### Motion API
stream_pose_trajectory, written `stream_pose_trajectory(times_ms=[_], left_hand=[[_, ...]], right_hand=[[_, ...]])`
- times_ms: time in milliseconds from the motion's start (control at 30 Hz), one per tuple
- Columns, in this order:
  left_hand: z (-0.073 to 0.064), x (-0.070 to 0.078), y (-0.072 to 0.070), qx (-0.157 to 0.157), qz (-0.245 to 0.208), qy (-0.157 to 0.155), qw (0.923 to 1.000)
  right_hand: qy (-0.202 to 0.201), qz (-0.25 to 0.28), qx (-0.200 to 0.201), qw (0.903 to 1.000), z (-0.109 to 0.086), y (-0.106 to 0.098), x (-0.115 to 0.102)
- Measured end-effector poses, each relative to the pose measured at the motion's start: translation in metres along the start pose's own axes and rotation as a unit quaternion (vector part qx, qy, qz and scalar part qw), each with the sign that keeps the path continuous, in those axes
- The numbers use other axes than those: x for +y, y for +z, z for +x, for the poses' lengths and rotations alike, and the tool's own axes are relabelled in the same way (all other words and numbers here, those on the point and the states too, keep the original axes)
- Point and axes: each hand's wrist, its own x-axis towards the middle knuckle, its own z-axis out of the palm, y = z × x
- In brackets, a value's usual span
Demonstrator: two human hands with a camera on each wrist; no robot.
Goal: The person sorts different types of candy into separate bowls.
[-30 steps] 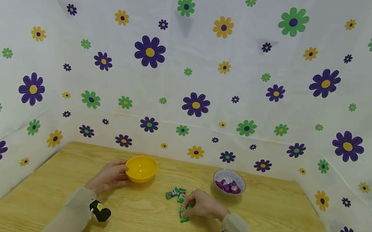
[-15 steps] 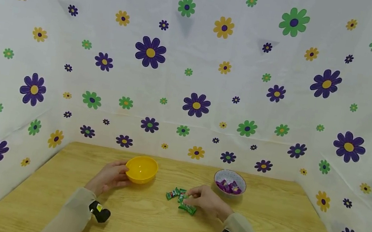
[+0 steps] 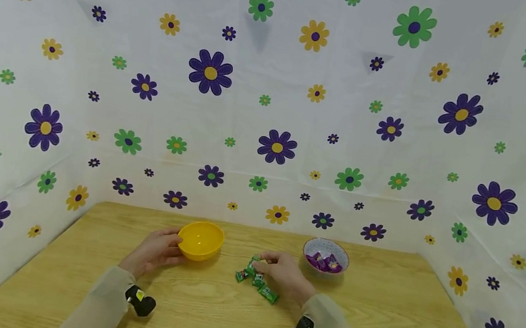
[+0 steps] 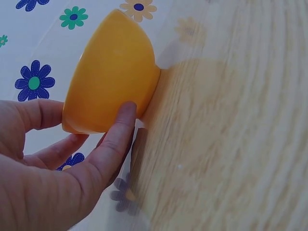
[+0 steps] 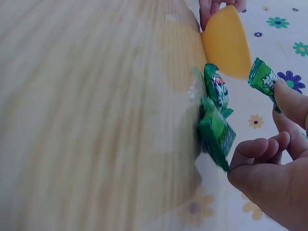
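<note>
My left hand point(image 3: 152, 252) holds the yellow bowl point(image 3: 198, 255) at its left side, thumb at the rim and fingers lower on the wall, as the left wrist view shows. The bowl stands upright on the table. Between thumb and finger, my right hand point(image 3: 285, 276) pinches a green-wrapped candy point(image 5: 263, 79), raised above the tabletop. Below it lie more green-wrapped candies point(image 3: 268, 294), loosely grouped right of the yellow bowl; in the right wrist view two of them point(image 5: 219, 132) appear close beside the curled lower fingers.
Behind my right hand stands a pale patterned bowl point(image 3: 322, 245) with several purple-wrapped candies point(image 3: 324, 263) inside. The wooden table point(image 3: 201, 318) meets a flower-printed white sheet point(image 3: 249, 117) at the back, and the sheet also runs along both sides.
My right hand has shifted a green candy on the table, let it go, then moved back and left and lifted another one. The left hand and yellow bowl stay in place.
</note>
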Motion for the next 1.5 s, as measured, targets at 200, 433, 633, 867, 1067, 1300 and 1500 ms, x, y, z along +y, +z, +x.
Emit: stream_pose_trajectory(times_ms=[200, 433, 633, 867, 1067, 1300, 1500], left_hand=[[0.001, 0.000, -0.001, 0.000, 0.000, 0.001, 1.0000], [0.000, 0.000, 0.001, -0.013, -0.003, 0.011, 0.9999], [0.001, -0.001, -0.001, -0.010, -0.001, 0.012, 0.9999], [0.000, -0.002, -0.003, -0.014, -0.002, 0.016, 0.9998], [0.002, -0.003, 0.001, -0.016, -0.005, 0.017, 0.9997], [0.002, -0.004, 0.001, -0.011, -0.010, 0.016, 0.9997], [0.001, -0.004, 0.000, -0.013, -0.011, 0.014, 0.9998]], right_hand=[[0.001, 0.094, -0.011, 0.9955, 0.013, 0.015, -0.005], [0.030, 0.109, 0.021, 0.9934, 0.027, 0.030, -0.020], [0.022, 0.138, 0.034, 0.9897, 0.037, 0.043, -0.030], [0.006, 0.198, 0.029, 0.9798, 0.047, 0.057, -0.035], [0.008, 0.180, 0.031, 0.9832, 0.052, 0.072, -0.035], [-0.005, 0.108, 0.013, 0.9941, 0.053, 0.081, -0.030], [0.002, 0.124, -0.016, 0.9922, 0.047, 0.075, -0.027]])
